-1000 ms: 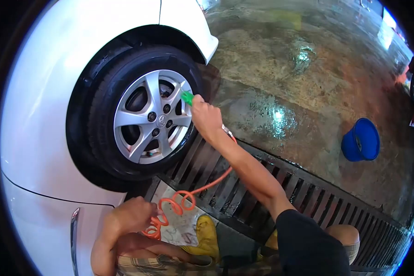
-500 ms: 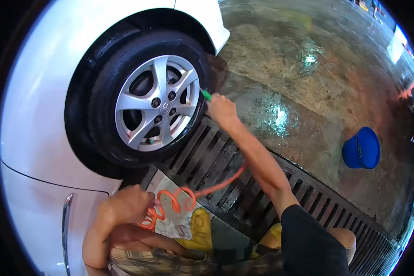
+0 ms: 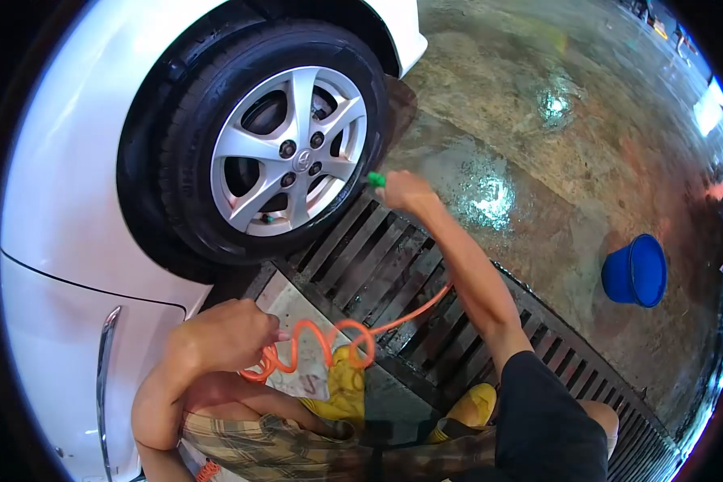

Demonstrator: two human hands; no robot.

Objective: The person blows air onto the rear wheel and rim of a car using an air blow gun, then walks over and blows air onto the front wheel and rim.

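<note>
My right hand [image 3: 406,191] is closed round a green tool [image 3: 376,179], whose tip points at the lower right side of the black tire [image 3: 192,153]. An orange coiled hose [image 3: 413,312] runs from under my right forearm towards my left hand [image 3: 245,329]. That left hand is closed, knuckles up, beside the coils in front of my knee; what its fingers hold is hidden. The silver wheel rim [image 3: 303,161] with its spokes and nuts faces me.
White car body [image 3: 64,201] fills the left side. A metal floor grate [image 3: 426,281] crosses diagonally below the wheel. On the wet floor [image 3: 490,128] at the right stands a blue bucket [image 3: 634,271]. Yellow boots [image 3: 347,386] are on my feet.
My right hand and the green tool have moved from over the rim out past the tire's edge. The view has shifted, with the wheel now higher in it. The hose coils have stretched and swung.
</note>
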